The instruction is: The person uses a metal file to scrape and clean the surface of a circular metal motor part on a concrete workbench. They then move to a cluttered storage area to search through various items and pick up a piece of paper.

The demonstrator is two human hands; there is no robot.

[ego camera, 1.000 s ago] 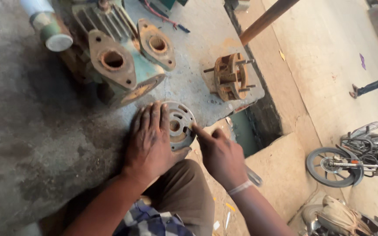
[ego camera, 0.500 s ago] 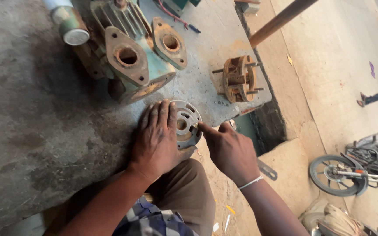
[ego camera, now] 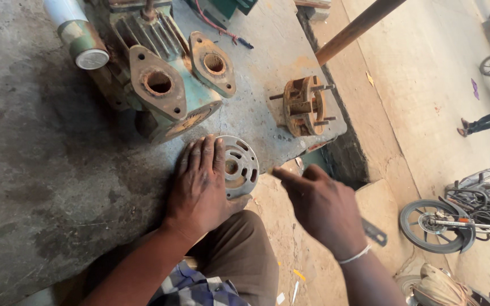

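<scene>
Round plate (ego camera: 239, 166): left part hidden under left hand (ego camera: 199, 190).
White tube (ego camera: 77, 31): top cut off by the edge.
Right hand (ego camera: 321, 207): motion-blurred; grip unclear.

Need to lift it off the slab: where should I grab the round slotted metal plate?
Take the slotted plate by its bare right rim, coming in from the slab's edge. It lies flat, the left hand covers its left half, and the right hand hovers on that side.

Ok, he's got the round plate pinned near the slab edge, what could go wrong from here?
The round plate sits at the slab edge, held only by the flat left hand; a push could slide it off. The right hand is off the plate and points at it, so nothing backs it up. The rusty flanged part also stands near the drop.
</scene>
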